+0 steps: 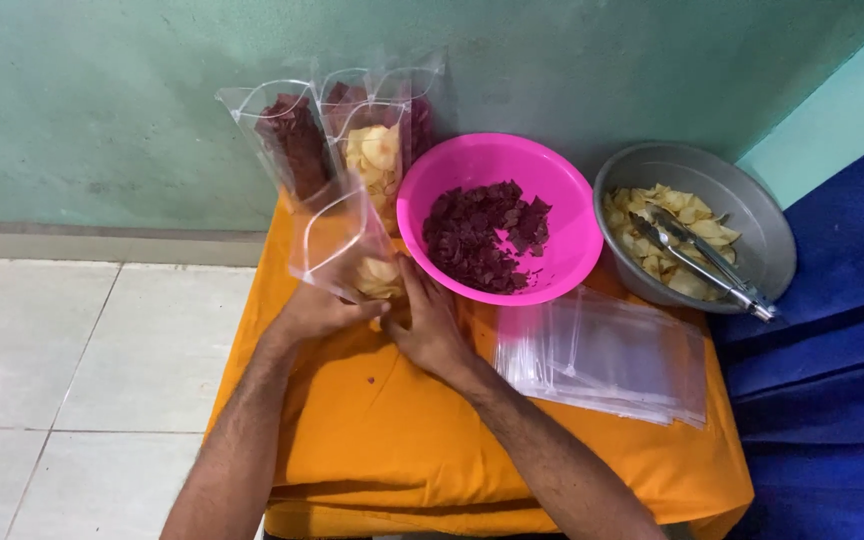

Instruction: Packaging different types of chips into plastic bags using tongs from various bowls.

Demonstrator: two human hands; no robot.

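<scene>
Head view, hands: the left hand (pixel 317 312) and right hand (pixel 430 325) meet at centre frame, both closed around the base of a clear pouch (pixel 337 240).
Pouch: it stands tilted toward the upper left, mouth open, with a few pale chips (pixel 380 274) at its bottom.
Left hand: it grips the pouch's lower left corner, fingers curled.
Right hand: its fingers press the pouch's lower right side, thumb toward the pink bowl (pixel 497 215).
Pink bowl: just right of the pouch, centre top, it holds dark red chips (pixel 482 235).
Grey bowl: the grey bowl (pixel 697 235) sits at upper right with pale chips and metal tongs (pixel 707 265) lying across them.
Filled pouches: three filled pouches (pixel 352 135) stand against the wall, upper centre left, holding red and pale chips.
Empty bags: a stack of flat bags (pixel 607 355) lies right of centre on the orange cloth (pixel 382 440).
Step, as judged: the pouch is being steadied upright partway through filling.
Next move, as judged: one hand must free itself while the other keeps the pouch standing.
</scene>
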